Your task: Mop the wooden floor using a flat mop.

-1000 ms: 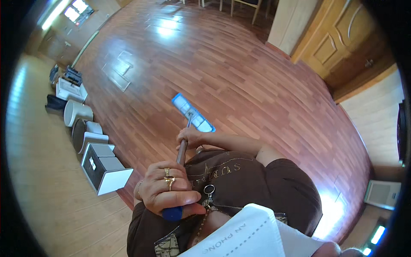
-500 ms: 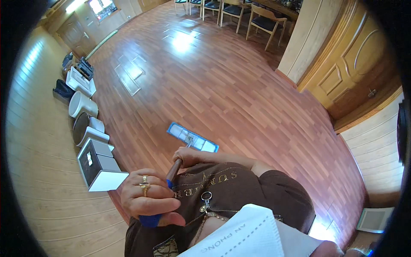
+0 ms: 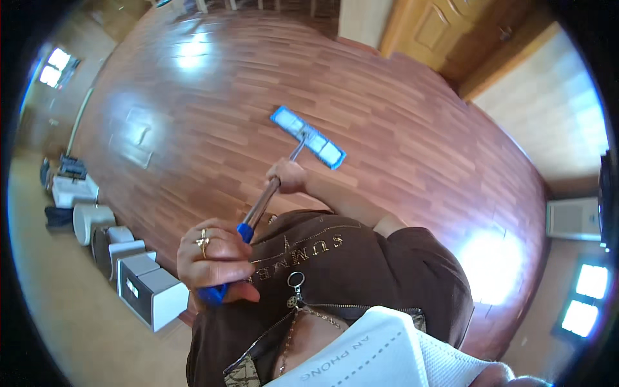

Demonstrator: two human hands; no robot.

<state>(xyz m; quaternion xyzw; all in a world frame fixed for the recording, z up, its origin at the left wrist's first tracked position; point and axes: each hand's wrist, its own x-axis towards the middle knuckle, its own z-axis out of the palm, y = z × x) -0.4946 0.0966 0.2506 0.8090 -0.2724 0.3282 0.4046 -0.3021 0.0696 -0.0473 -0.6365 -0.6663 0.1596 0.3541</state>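
Note:
A flat mop (image 3: 291,122) with a blue-edged, pale rectangular head lies slantwise on the wooden floor ahead of me. Its metal pole slopes back toward my chest and ends in a blue grip. At that grip my left hand (image 3: 216,258), with gold rings on it, is closed around the top end of the pole. Farther down the pole, my right hand (image 3: 288,175) wraps the shaft with the arm stretched forward. Part of the shaft is hidden behind the right hand's fingers.
Along the left wall stand a black-and-white box-shaped appliance (image 3: 169,303), a white rounded bin (image 3: 90,222) and other items. A wooden door (image 3: 445,32) is at the far right. A white box-shaped unit (image 3: 572,218) stands by the right wall. Chair legs show at the top edge.
The mop head has slid forward, away from my body, and my right hand has reached farther out with it. My view has turned, so the room appears shifted.

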